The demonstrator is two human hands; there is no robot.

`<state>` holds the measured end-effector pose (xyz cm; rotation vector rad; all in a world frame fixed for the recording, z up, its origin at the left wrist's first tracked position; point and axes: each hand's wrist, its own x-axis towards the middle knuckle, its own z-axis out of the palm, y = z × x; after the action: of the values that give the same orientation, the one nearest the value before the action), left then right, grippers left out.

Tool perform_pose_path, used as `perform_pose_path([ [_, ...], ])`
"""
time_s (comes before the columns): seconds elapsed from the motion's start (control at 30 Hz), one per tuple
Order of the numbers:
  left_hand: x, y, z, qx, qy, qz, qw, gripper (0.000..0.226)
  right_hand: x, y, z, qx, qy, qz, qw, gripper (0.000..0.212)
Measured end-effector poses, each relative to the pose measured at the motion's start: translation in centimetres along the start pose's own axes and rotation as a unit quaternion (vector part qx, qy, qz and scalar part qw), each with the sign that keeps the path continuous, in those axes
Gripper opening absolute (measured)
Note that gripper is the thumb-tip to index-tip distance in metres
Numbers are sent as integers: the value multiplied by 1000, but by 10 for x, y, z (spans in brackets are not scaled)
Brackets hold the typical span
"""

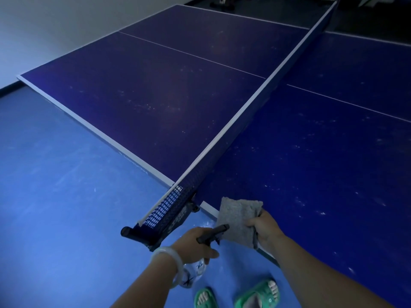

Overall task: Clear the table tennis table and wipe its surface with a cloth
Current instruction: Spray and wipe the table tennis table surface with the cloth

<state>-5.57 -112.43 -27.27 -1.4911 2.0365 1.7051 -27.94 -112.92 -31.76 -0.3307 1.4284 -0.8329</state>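
The dark blue table tennis table (155, 103) fills the view, its surface dotted with pale specks and smudges. A net (251, 103) with a white top band runs from near me to the far right. My right hand (264, 227) grips a folded grey cloth (236, 216) held up at the table's near edge. My left hand (195, 245) holds a clear spray bottle (193, 272) by its black trigger head (213, 233), whose nozzle points at the cloth. A pale bangle circles my left wrist.
The net's black clamp post (142, 234) juts out past the table edge, just left of my left hand. Blue floor (55, 196) lies left of the table. My feet in green slippers (258, 294) stand below. Dark objects sit beyond the table's far end.
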Motion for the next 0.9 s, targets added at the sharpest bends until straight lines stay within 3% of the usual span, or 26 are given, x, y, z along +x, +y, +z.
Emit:
perform_pose_path([
  [0.13, 1, 6, -4, -11, 5, 17, 1000, 34, 0, 1, 1, 0, 7, -4, 1000, 40],
  [0.37, 3, 5, -15, -68, 78, -16, 995, 44, 0, 4, 1, -7, 11, -17, 1000, 42],
  [0.6, -4, 8, -9, 12, -9, -16, 1000, 27, -1, 5, 0, -21, 18, -17, 999, 41],
  [0.9, -2, 5, -6, 26, 15, -33, 999, 26, -3, 3, 2, -22, 21, -15, 999, 44],
])
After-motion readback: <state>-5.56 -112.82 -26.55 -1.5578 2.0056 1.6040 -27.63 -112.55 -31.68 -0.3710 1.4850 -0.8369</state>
